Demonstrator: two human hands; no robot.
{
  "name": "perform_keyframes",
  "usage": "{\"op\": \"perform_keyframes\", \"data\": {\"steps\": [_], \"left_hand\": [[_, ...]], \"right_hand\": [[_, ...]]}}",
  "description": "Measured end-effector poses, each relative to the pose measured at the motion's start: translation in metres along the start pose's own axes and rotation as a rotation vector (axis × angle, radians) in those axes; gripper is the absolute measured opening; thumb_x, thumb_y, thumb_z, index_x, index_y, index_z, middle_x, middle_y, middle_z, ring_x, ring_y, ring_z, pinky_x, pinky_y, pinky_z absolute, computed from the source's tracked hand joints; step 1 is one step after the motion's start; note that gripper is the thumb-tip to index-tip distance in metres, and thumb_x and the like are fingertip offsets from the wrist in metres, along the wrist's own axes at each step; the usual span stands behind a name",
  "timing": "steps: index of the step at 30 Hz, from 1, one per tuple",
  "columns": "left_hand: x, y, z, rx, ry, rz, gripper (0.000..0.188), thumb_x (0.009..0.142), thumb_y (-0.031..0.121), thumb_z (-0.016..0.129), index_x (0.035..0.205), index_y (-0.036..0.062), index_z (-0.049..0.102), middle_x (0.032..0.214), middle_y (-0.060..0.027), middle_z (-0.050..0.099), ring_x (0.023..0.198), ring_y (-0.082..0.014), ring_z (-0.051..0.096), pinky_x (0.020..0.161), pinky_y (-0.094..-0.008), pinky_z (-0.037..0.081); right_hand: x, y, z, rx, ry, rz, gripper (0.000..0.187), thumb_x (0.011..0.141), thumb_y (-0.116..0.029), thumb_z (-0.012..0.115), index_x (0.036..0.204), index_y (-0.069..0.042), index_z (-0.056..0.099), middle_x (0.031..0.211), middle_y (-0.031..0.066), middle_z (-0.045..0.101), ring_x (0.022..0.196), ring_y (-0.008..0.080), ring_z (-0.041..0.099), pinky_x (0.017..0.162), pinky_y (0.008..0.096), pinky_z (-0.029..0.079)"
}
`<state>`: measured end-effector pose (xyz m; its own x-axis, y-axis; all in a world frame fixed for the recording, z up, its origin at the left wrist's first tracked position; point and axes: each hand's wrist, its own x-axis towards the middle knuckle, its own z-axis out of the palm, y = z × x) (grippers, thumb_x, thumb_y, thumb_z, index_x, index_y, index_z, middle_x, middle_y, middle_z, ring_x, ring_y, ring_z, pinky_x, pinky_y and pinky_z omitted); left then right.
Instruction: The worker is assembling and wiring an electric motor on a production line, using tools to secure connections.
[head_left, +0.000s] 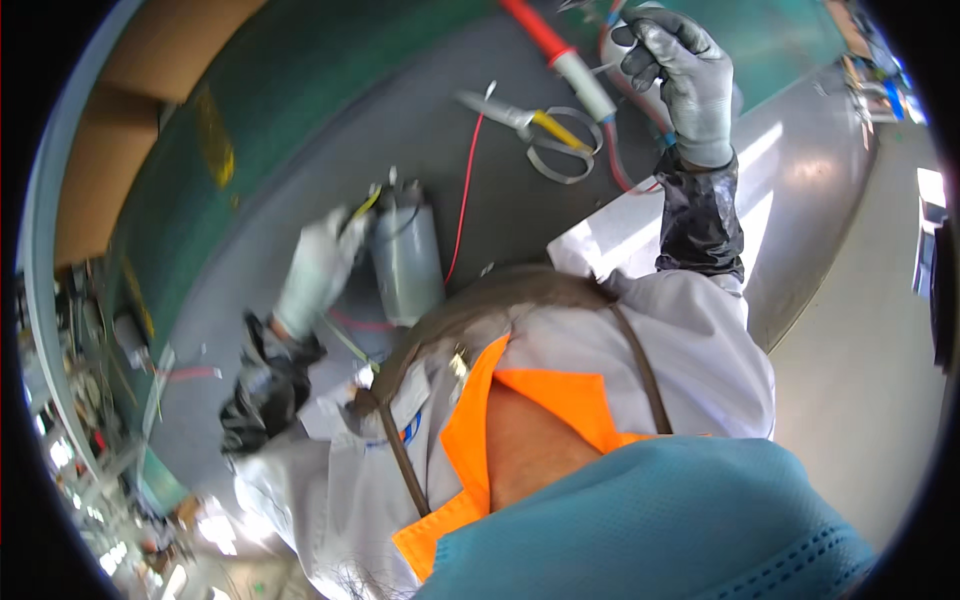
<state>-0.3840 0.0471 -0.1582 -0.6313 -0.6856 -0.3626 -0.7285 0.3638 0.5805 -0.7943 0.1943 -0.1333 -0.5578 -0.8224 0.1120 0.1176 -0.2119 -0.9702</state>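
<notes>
A grey metal cylinder (408, 260) with terminals at its far end stands left of the middle, close to my body. My gloved left hand (325, 258), blurred by motion, is beside it with fingertips closed on a short yellow-green wire (368, 203) at the terminals. My gloved right hand (685, 75) is raised at the upper right, fingers curled into a pinch; what they hold, if anything, I cannot make out. Nearest to it lies a red and grey tool handle (580, 85) with a cord. Scissors (530, 120) with a yellow-marked handle lie left of that.
A thin red wire (467, 190) runs along the dark mat (330, 150) beside the cylinder. White paper (610, 235) lies under my right forearm. Cardboard boxes (105, 170) stand on the far left behind a metal rail. Another red-ended lead (190, 374) lies at the left.
</notes>
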Motion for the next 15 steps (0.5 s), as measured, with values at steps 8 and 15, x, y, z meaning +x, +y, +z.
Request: {"op": "perform_keyframes", "data": {"steps": [8, 15], "left_hand": [[0.071, -0.080, 0.009, -0.491, -0.360, 0.889, 0.057, 0.107, 0.049, 0.049, 0.123, -0.0015, 0.070, 0.074, -0.0004, 0.063, 0.054, -0.0120, 0.057, 0.051, -0.0274, 0.048], [0.020, 0.002, -0.022, -0.466, -0.513, -0.318, 0.050, 0.104, 0.046, 0.058, 0.118, 0.0005, 0.071, 0.073, 0.0010, 0.060, 0.052, -0.0094, 0.053, 0.049, -0.0250, 0.045]], "right_hand": [[-0.082, 0.083, 0.135, 0.315, -0.437, 0.599, 0.033, 0.093, -0.009, 0.071, 0.122, 0.006, 0.065, 0.098, 0.0118, 0.074, 0.078, 0.0143, 0.070, 0.067, 0.0260, 0.058], [-0.093, 0.144, 0.130, -0.474, -0.737, -0.490, 0.036, 0.087, 0.004, 0.066, 0.121, -0.005, 0.070, 0.115, 0.0086, 0.074, 0.088, 0.0215, 0.070, 0.077, 0.0345, 0.057]]}}
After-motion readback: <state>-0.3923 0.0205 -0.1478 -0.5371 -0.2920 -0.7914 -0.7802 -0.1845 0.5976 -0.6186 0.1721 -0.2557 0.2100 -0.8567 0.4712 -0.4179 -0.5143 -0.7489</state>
